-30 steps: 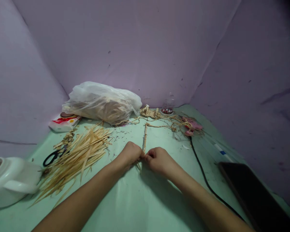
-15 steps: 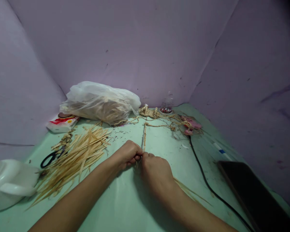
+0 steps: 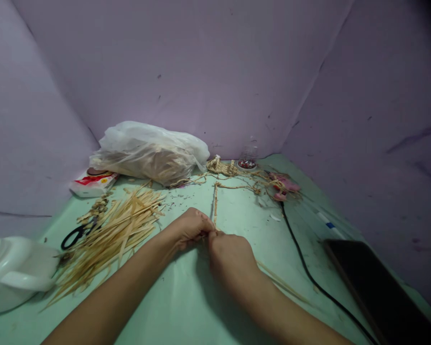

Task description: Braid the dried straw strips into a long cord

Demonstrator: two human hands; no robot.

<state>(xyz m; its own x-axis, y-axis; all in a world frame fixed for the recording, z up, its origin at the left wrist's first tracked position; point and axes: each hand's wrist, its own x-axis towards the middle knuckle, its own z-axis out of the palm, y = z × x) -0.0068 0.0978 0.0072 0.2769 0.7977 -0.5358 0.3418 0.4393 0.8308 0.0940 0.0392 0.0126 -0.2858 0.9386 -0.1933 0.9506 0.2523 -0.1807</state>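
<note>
A thin twisted straw cord point(image 3: 216, 203) runs from the back of the table straight toward me, and its near end goes into my fingers. My left hand point(image 3: 194, 229) pinches it with thumb and bent fingers. Right up against it, my right hand point(image 3: 232, 256) is closed, knuckles up, on the strands below the cord. Pale loose strands point(image 3: 280, 280) trail out behind my right wrist over the table. The exact grip point between the two hands is hidden by the fingers.
Flat straw strips point(image 3: 118, 235) lie left, beside black-handled scissors point(image 3: 73, 238) and a white jug point(image 3: 17, 273). A plastic bag point(image 3: 151, 151), a woven straw piece point(image 3: 222, 166) and a bead jar point(image 3: 247, 163) stand behind. Right are a black cable point(image 3: 305, 268) and a dark flat device point(image 3: 377, 292).
My right hand has turned and dropped slightly, and its fingertips are lower beside the left. My left hand has shifted a little to the right. The cord stays in place.
</note>
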